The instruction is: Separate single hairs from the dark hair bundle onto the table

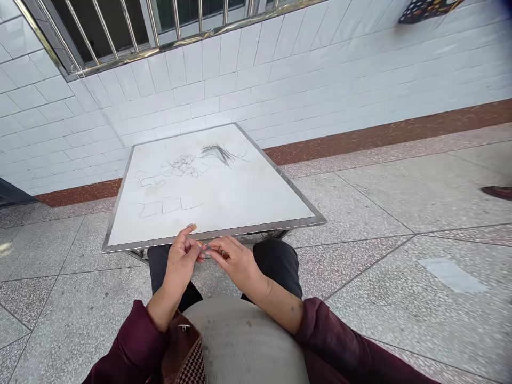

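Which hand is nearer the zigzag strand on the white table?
Left. The left hand is at the table's near edge, just below the zigzag strand in view; the right hand is farther off, down and to the right.

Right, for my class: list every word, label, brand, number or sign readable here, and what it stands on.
None can be read.
Table: thin dark pieces, some bent in zigzags, no readable lettering.
Pale sheet on the floor: no readable print.
Patterned item, top right: cut off, no readable wording.

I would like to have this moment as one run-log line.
left hand: pinching small dark piece; right hand: pinching it too; piece identity: unclear; white table: dark wire-like strands; beyond: tiled wall
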Demonstrator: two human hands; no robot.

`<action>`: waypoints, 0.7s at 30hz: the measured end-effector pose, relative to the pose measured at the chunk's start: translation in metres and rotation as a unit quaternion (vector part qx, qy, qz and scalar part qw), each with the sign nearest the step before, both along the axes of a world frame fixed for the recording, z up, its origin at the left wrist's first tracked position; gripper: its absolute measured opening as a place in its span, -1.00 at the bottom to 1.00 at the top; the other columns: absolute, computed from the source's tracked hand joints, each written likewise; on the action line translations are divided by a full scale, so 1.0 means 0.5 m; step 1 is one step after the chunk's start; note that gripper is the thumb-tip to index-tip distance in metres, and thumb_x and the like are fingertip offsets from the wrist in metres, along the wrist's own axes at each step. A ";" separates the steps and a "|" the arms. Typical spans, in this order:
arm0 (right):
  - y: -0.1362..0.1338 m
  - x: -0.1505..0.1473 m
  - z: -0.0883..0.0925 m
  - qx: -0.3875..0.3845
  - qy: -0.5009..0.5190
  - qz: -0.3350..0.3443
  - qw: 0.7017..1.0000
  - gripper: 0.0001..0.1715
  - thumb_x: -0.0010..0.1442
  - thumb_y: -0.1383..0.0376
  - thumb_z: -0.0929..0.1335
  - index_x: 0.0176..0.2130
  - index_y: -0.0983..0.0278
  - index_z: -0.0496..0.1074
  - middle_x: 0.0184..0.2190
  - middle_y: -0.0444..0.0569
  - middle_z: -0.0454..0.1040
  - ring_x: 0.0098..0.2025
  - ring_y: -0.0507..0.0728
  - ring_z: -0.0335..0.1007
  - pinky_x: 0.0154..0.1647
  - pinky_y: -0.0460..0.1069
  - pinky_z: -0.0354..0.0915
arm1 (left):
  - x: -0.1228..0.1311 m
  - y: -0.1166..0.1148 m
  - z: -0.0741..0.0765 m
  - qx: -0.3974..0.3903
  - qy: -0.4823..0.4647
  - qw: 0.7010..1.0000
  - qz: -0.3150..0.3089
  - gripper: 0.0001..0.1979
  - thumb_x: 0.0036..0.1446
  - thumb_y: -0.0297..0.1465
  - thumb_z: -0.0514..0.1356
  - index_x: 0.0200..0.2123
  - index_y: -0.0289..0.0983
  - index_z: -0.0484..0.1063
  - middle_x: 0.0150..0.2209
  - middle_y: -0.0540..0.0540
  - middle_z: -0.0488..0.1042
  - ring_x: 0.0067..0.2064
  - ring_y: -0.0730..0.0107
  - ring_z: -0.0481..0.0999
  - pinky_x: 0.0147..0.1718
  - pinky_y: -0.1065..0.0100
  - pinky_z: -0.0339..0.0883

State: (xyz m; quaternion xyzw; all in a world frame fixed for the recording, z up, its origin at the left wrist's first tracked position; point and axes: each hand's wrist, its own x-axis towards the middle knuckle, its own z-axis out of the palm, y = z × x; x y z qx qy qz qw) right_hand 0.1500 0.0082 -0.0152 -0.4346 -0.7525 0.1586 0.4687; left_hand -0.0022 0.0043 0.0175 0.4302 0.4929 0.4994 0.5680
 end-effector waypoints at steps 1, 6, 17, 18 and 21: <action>-0.001 0.000 0.001 -0.005 0.001 -0.002 1.000 -0.86 0.32 0.25 0.29 -0.27 0.20 0.42 -0.44 -0.10 0.46 -0.43 0.05 0.39 -0.46 -0.07 0.35 | 0.001 -0.001 0.000 0.000 -0.005 1.000 0.000 -0.42 0.03 -0.23 0.32 0.11 -0.27 0.30 -0.46 0.04 0.44 -0.48 0.50 0.41 -0.44 0.42 0.33; -0.001 0.001 0.005 0.009 -0.011 0.016 1.000 -0.82 0.32 0.29 0.29 -0.35 0.21 0.40 -0.47 -0.11 0.46 -0.42 0.05 0.38 -0.39 -0.06 0.36 | 0.001 -0.005 -0.001 0.018 -0.026 0.999 0.022 -0.46 0.02 -0.30 0.33 0.08 -0.28 0.34 -0.51 0.08 0.41 -0.50 0.52 0.40 -0.42 0.42 0.33; -0.007 0.004 -0.003 0.034 -0.048 0.063 0.996 -0.83 0.32 0.37 0.27 -0.28 0.23 0.44 -0.41 -0.05 0.47 -0.34 0.07 0.42 -0.32 -0.04 0.39 | -0.004 -0.008 -0.003 0.024 -0.013 0.999 0.038 -0.53 0.00 -0.33 0.32 0.02 -0.26 0.38 -0.51 0.08 0.41 -0.49 0.50 0.42 -0.44 0.42 0.37; -0.007 0.004 -0.003 0.035 -0.050 0.068 0.996 -0.82 0.33 0.37 0.26 -0.27 0.23 0.44 -0.41 -0.05 0.46 -0.34 0.07 0.42 -0.33 -0.04 0.39 | -0.004 -0.008 -0.004 0.022 -0.011 0.999 0.039 -0.54 0.00 -0.33 0.32 0.01 -0.26 0.39 -0.51 0.08 0.41 -0.49 0.51 0.41 -0.45 0.42 0.37; -0.007 0.004 -0.003 0.037 -0.055 0.085 0.994 -0.79 0.35 0.36 0.23 -0.25 0.24 0.44 -0.39 -0.04 0.45 -0.34 0.07 0.41 -0.34 -0.04 0.39 | -0.007 -0.007 -0.005 0.018 -0.006 0.999 0.042 -0.56 0.00 -0.34 0.32 -0.02 -0.26 0.41 -0.51 0.08 0.40 -0.50 0.51 0.41 -0.45 0.43 0.36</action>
